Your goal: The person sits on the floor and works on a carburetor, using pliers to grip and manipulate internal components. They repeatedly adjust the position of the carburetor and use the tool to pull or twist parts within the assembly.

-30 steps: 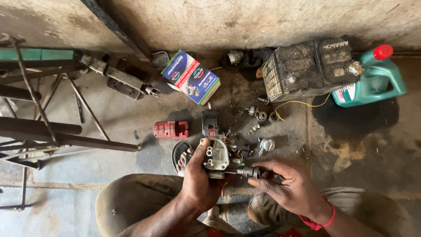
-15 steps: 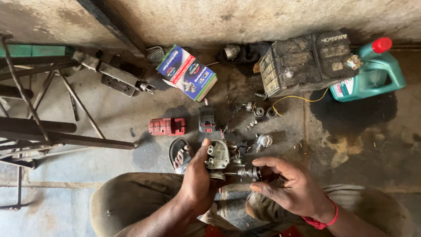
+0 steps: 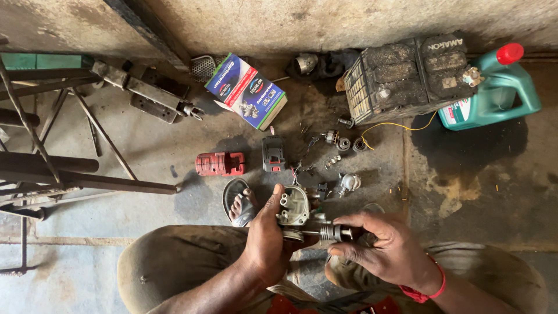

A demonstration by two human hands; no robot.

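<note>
left hand (image 3: 268, 244) grips the pale metal housing (image 3: 293, 206) (two round ports up), right hand (image 3: 381, 250) pinching its ribbed shaft (image 3: 331, 232), grip unchanged since earlier.

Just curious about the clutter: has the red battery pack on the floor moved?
No. The red battery pack lies the same gap left of the black battery pack as before; only the view shifted.

Not much moved, honestly. Our right hand (image 3: 386, 253) slid in closer to the housing (image 3: 293, 206); a second ago it sat lower and further out with the shaft (image 3: 331, 232) angled off, now the shaft lines up level against the housing's underside. Our left hand (image 3: 267, 241) shifted its grip a bit, thumb up along the housing's side.
</note>
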